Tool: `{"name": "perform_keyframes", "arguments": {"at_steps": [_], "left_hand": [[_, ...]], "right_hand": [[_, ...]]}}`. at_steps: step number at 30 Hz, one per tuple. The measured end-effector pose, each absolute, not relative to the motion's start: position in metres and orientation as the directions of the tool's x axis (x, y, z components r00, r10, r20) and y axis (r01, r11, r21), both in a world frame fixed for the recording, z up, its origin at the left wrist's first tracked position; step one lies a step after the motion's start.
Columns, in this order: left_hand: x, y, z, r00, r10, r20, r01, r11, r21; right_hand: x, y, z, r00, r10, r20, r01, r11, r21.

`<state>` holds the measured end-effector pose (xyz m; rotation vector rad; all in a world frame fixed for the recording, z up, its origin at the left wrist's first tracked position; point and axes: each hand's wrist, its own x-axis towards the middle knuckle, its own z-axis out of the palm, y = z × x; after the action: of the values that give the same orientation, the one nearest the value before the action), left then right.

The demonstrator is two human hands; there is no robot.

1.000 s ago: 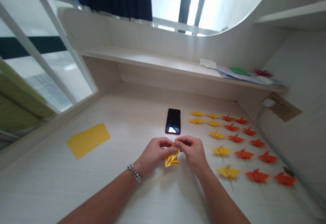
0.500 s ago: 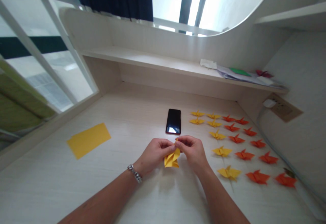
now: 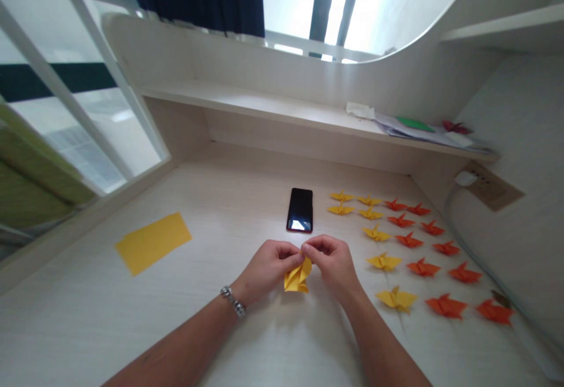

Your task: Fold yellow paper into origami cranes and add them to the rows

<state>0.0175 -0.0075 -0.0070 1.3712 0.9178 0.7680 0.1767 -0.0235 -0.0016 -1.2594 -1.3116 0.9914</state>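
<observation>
A partly folded piece of yellow origami paper hangs between my two hands, just above the desk, its creased flaps spreading toward me. My left hand pinches its upper left side between thumb and fingers; a silver bracelet circles that wrist. At the top edge, my right hand is closed on the same paper, thumb and index finger together, and the two thumbs almost meet. The paper's upper tip is hidden by the fingers. Directly beyond my hands lies a black phone, flat on the desk.
Rows of folded yellow cranes and orange cranes stand on the desk's right side. Yellow paper sheets lie at the left. A grey cable runs from the wall socket. Papers rest on the shelf.
Both hands stay in nearly the same place, still pinching the yellow paper. The paper's top tip, visible before, is now covered by the fingers, and its lower end sits slightly lower.
</observation>
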Motion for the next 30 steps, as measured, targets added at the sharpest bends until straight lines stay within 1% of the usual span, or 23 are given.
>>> {"name": "perform_keyframes", "arguments": {"at_steps": [4, 10, 12, 14, 17, 20, 23, 26, 30], "left_hand": [[0.0177, -0.0076, -0.0057, 0.463, 0.881, -0.095, 0.067, 0.071, 0.995], [0.0180, -0.0078, -0.0049, 0.456, 0.885, -0.094, 0.091, 0.058, 0.994], [0.0180, -0.0076, -0.0048, 0.457, 0.884, -0.094, 0.089, 0.060, 0.994], [0.0177, -0.0070, -0.0045, 0.441, 0.892, -0.100, 0.074, 0.074, 0.994], [0.0170, -0.0054, -0.0030, 0.381, 0.920, -0.096, 0.003, 0.103, 0.995], [0.0164, -0.0042, -0.0016, 0.307, 0.949, -0.068, -0.079, 0.096, 0.992], [0.0160, -0.0037, -0.0021, 0.256, 0.966, -0.046, -0.112, 0.077, 0.991], [0.0161, -0.0033, -0.0044, 0.246, 0.969, -0.034, -0.148, 0.072, 0.986], [0.0170, -0.0034, -0.0071, 0.296, 0.954, -0.045, -0.241, 0.120, 0.963]], "right_hand": [[0.1767, -0.0241, -0.0007, 0.056, 0.986, 0.155, 0.160, 0.145, -0.977], [0.1769, -0.0229, -0.0050, 0.063, 0.986, 0.151, 0.164, 0.139, -0.977], [0.1768, -0.0223, -0.0056, 0.067, 0.988, 0.142, 0.155, 0.130, -0.979], [0.1772, -0.0219, -0.0053, 0.065, 0.992, 0.106, 0.111, 0.098, -0.989], [0.1778, -0.0217, -0.0050, 0.043, 0.998, 0.047, 0.071, 0.044, -0.997], [0.1763, -0.0223, -0.0061, -0.004, 0.999, 0.038, 0.085, 0.038, -0.996], [0.1731, -0.0232, -0.0076, -0.017, 0.999, 0.030, 0.062, 0.031, -0.998], [0.1708, -0.0234, -0.0081, 0.039, 0.999, 0.021, 0.037, 0.020, -0.999], [0.1704, -0.0223, -0.0097, 0.098, 0.995, -0.006, -0.033, -0.003, -0.999]]}}
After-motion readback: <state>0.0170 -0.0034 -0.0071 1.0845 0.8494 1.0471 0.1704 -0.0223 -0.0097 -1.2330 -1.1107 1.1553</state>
